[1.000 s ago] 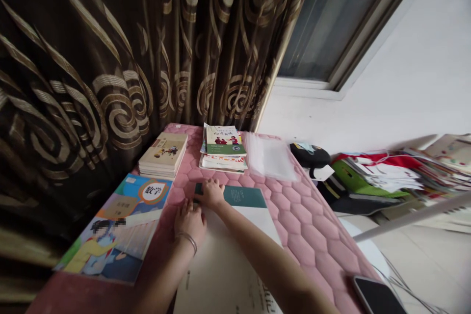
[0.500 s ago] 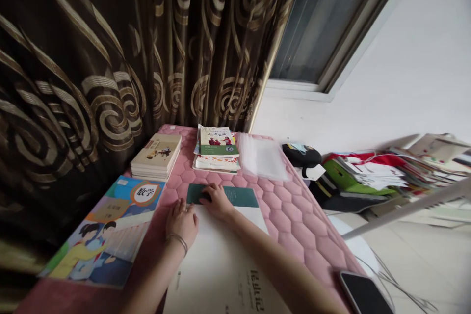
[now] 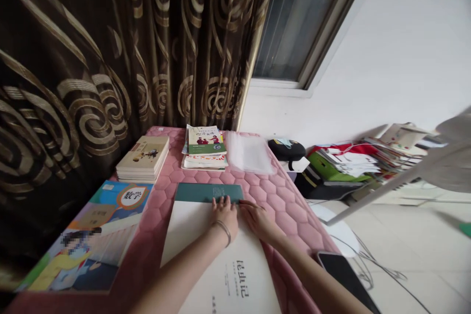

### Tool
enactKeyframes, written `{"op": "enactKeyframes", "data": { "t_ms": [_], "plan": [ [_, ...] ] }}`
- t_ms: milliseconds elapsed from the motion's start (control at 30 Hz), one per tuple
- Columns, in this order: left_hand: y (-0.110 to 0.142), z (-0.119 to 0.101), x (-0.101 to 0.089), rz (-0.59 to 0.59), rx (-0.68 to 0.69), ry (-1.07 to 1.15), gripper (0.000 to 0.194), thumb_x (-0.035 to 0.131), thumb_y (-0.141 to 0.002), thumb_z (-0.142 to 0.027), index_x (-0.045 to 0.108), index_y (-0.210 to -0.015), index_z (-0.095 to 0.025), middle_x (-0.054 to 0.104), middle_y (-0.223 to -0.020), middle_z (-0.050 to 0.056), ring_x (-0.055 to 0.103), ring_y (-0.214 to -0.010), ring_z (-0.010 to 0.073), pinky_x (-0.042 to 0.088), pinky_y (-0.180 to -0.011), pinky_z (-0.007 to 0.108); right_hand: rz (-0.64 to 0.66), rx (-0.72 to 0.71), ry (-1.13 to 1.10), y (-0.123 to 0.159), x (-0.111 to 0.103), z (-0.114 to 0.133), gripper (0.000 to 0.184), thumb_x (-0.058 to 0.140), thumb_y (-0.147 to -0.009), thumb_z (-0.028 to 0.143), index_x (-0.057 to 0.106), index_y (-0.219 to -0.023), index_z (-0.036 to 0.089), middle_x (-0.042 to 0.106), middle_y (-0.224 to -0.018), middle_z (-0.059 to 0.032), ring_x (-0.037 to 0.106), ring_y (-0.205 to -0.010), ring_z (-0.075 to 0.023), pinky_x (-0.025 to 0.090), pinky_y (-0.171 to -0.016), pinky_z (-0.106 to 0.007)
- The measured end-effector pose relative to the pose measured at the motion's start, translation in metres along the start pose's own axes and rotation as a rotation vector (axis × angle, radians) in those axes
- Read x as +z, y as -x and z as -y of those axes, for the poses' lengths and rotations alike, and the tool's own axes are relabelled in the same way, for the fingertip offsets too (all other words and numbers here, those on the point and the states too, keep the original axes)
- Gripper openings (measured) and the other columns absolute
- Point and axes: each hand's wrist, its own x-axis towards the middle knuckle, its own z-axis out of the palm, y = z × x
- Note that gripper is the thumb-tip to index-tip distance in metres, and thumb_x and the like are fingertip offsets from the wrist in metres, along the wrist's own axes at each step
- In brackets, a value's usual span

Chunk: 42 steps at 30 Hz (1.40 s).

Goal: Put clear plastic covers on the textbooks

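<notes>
A white book (image 3: 206, 250) with a green band at its far end and dark printed characters lies flat on the pink quilted surface. My left hand (image 3: 225, 218), with a bracelet at the wrist, rests on it. Its fingers are spread and their tips touch the edge of the green band. Just to the right, my right hand (image 3: 256, 218) is at the book's right edge, where the white meets the green. Its fingers are close together on that edge; the thumb is hard to make out.
A colourful textbook (image 3: 91, 240) lies at left, with a stack of tan books (image 3: 143, 157) behind it. More booklets (image 3: 206, 144) and clear plastic sleeves (image 3: 250, 152) lie at the back. A dark-screened device (image 3: 346, 279) sits at the right edge, near a white stand (image 3: 379, 196).
My left hand has moved right, from the book's left edge onto the book. My right hand has slid right from the green band to the right edge. The view has shifted a little right.
</notes>
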Motion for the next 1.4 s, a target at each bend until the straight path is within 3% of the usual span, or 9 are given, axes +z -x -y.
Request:
{"op": "enactKeyframes", "data": {
  "t_ms": [100, 233, 333, 500, 767, 1067, 1300, 1400],
  "plan": [
    [-0.015, -0.022, 0.009, -0.030, -0.028, 0.035, 0.054, 0.037, -0.086, -0.027, 0.043, -0.138, -0.012, 0.031, -0.150, 0.017, 0.027, -0.136, 0.0375, 0.021, -0.110, 0.056, -0.057, 0.072, -0.002, -0.012, -0.002, -0.015, 0.034, 0.035, -0.092, 0.026, 0.067, -0.100, 0.019, 0.067, -0.107, -0.0087, 0.061, -0.097, -0.0192, 0.044, -0.087, -0.028],
    [-0.018, -0.027, 0.014, -0.072, -0.058, 0.054, 0.050, 0.041, -0.085, -0.033, 0.051, -0.132, -0.019, 0.033, -0.149, 0.016, 0.028, -0.135, 0.0413, 0.022, -0.107, 0.060, -0.164, 0.229, 0.142, -0.039, -0.001, -0.039, 0.018, 0.059, -0.082, 0.034, 0.065, -0.084, 0.017, 0.065, -0.094, -0.0080, 0.058, -0.092, -0.0203, 0.043, -0.081, -0.028],
    [-0.018, -0.025, 0.016, -0.072, -0.064, 0.059, 0.047, 0.041, -0.085, -0.034, 0.054, -0.128, -0.023, 0.035, -0.149, 0.013, 0.028, -0.135, 0.0401, 0.022, -0.107, 0.060, -0.174, 0.321, 0.203, -0.068, 0.000, -0.052, 0.021, 0.067, -0.077, 0.039, 0.064, -0.079, 0.018, 0.064, -0.090, -0.0058, 0.058, -0.086, -0.0192, 0.042, -0.072, -0.027],
    [-0.018, -0.024, 0.016, -0.073, -0.059, 0.088, 0.046, 0.043, -0.084, -0.034, 0.055, -0.127, -0.024, 0.034, -0.149, 0.013, 0.028, -0.135, 0.0388, 0.021, -0.107, 0.059, -0.177, 0.382, 0.214, -0.103, 0.001, -0.058, 0.029, 0.062, -0.079, 0.047, 0.064, -0.078, 0.017, 0.064, -0.088, -0.0070, 0.057, -0.080, -0.0196, 0.037, -0.063, -0.027],
    [-0.017, -0.024, 0.009, -0.036, -0.052, 0.086, 0.050, 0.043, -0.083, -0.035, 0.053, -0.130, -0.021, 0.033, -0.149, 0.015, 0.027, -0.136, 0.0400, 0.021, -0.106, 0.060, -0.097, 0.354, 0.211, -0.061, 0.003, -0.054, 0.028, 0.073, -0.068, 0.044, 0.062, -0.076, 0.020, 0.062, -0.090, -0.0035, 0.056, -0.087, -0.0201, 0.035, -0.065, -0.027],
    [-0.017, -0.024, 0.009, -0.041, -0.047, 0.083, 0.045, 0.043, -0.083, -0.033, 0.056, -0.125, -0.025, 0.036, -0.149, 0.013, 0.029, -0.135, 0.0391, 0.023, -0.105, 0.061, -0.161, 0.468, 0.228, -0.103, 0.000, -0.053, 0.032, 0.059, -0.079, 0.050, 0.061, -0.082, 0.018, 0.063, -0.094, -0.0091, 0.055, -0.094, -0.0247, 0.037, -0.072, -0.033],
    [-0.018, -0.023, 0.007, -0.019, -0.041, 0.085, 0.050, 0.045, -0.083, -0.034, 0.053, -0.130, -0.020, 0.034, -0.148, 0.017, 0.028, -0.135, 0.0404, 0.023, -0.105, 0.061, -0.066, 0.397, 0.232, -0.065, 0.001, -0.049, 0.031, 0.071, -0.069, 0.047, 0.060, -0.080, 0.020, 0.062, -0.095, -0.0049, 0.055, -0.092, -0.0218, 0.036, -0.069, -0.029],
    [-0.017, -0.025, 0.009, -0.026, -0.035, 0.077, 0.048, 0.045, -0.083, -0.034, 0.054, -0.128, -0.019, 0.035, -0.148, 0.018, 0.029, -0.135, 0.0413, 0.023, -0.105, 0.062, -0.079, 0.407, 0.239, -0.066, 0.000, -0.047, 0.029, 0.070, -0.071, 0.046, 0.061, -0.080, 0.020, 0.063, -0.093, -0.0048, 0.056, -0.091, -0.0213, 0.036, -0.069, -0.028]
  ]
}}
